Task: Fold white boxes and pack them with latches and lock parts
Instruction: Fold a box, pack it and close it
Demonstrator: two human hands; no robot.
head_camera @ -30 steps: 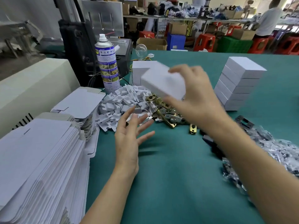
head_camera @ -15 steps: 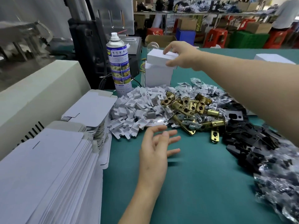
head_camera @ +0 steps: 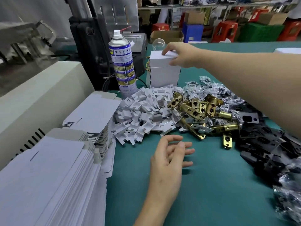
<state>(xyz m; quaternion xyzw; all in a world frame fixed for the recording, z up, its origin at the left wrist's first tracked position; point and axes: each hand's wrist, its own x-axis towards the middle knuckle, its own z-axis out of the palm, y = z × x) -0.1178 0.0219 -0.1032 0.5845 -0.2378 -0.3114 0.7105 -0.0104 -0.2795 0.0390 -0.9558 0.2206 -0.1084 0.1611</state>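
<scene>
White box [head_camera: 158, 60] | carried from mid-air to 12 o'clock, now set atop box stack [head_camera: 164, 77] | right hand [head_camera: 182, 54] still pinching it, not released | left hand [head_camera: 169, 162] slack, empty, 6 o'clock | one pack judged done; flat blanks [head_camera: 94, 111] at 9 o'clock next

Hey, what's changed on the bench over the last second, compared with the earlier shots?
The right hand carried the white box away from the body and set it on the box stack beside the spray can, still holding it. The left hand stayed open over the table; the brass latches stayed put.
</scene>
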